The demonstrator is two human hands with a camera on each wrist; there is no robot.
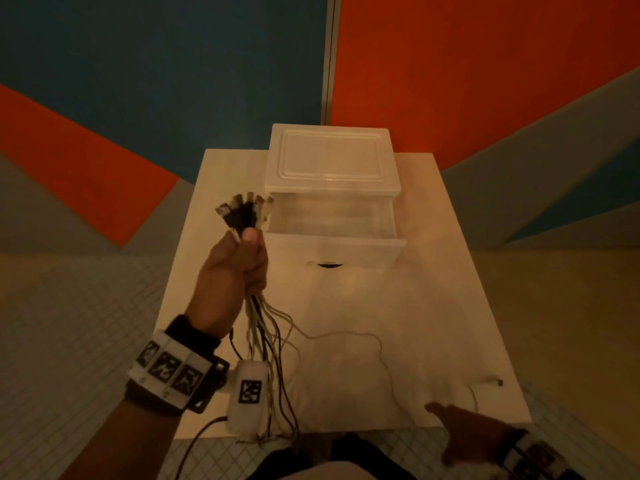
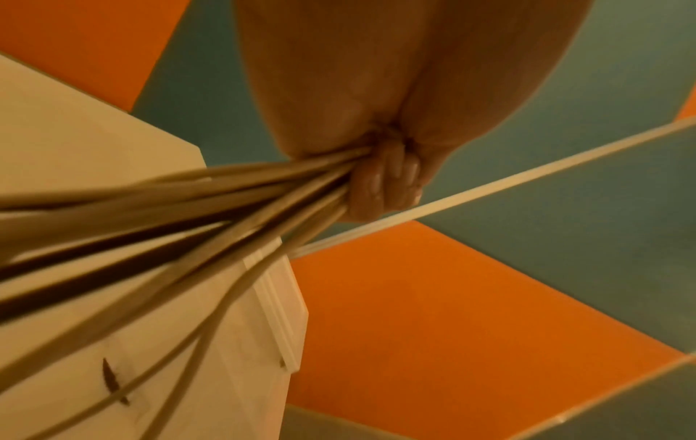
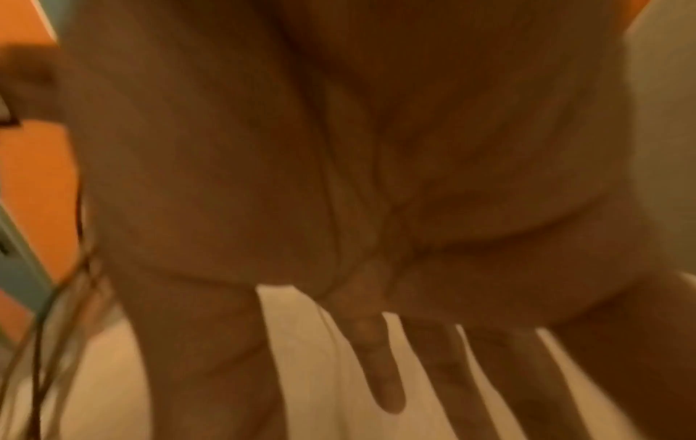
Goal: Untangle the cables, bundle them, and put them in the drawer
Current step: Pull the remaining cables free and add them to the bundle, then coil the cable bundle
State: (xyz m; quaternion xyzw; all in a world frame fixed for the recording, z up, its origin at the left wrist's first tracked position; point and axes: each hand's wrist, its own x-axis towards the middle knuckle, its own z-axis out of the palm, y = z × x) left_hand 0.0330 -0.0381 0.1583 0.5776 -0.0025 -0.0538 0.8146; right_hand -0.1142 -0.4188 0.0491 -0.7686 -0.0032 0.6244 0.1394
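My left hand (image 1: 242,265) grips a bundle of several white, black and brown cables (image 1: 266,337) raised above the white table (image 1: 433,306). Their plug ends (image 1: 244,209) fan out above my fist, and the loose lengths hang down past the table's near edge. The left wrist view shows my curled fingers (image 2: 388,181) clamped round the cables (image 2: 180,226). One thin white cable (image 1: 377,344) trails right across the table. My right hand (image 1: 467,431) hovers low at the near right edge, fingers (image 3: 380,366) spread and straight, holding nothing. The translucent white drawer unit (image 1: 332,161) has its drawer (image 1: 332,223) pulled out.
A short white cable end with a plug (image 1: 488,382) lies on the table near my right hand. Beyond the table stand orange, blue and grey wall panels (image 1: 485,64), with tiled floor (image 1: 69,306) on both sides.
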